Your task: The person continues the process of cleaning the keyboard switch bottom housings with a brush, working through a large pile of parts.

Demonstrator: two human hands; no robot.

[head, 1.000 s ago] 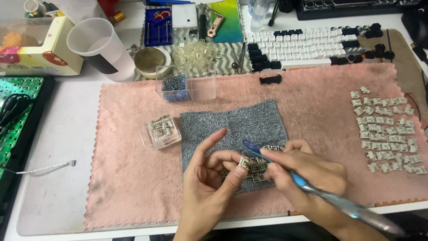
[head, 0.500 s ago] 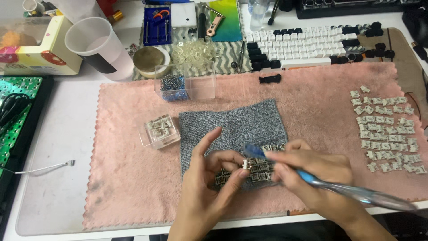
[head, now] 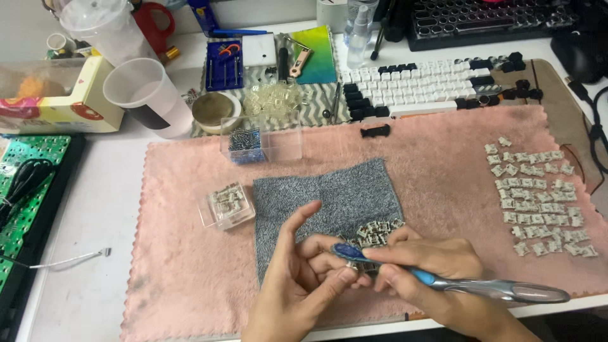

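My left hand [head: 303, 278] pinches a small grey keyboard switch part between thumb and fingers, with the index finger raised, over the grey cloth [head: 329, 202]. My right hand [head: 437, 272] holds a blue and silver brush [head: 456, 285] like a pen, its blue tip touching the part in my left fingers. A small pile of loose switch parts [head: 375, 233] lies on the grey cloth just beyond my fingers. The held part is mostly hidden by my fingers.
A pink towel [head: 443, 164] covers the desk. Rows of switches [head: 538, 193] lie at its right. A clear box of parts [head: 227, 206] sits left; a clear box of springs [head: 246, 140] behind. Keycaps [head: 430, 85], a cup [head: 149, 98] and a green board [head: 25, 190] surround.
Both hands have drifted slightly toward me and lower in view, and the brush tip has moved onto the part held in my left fingers.
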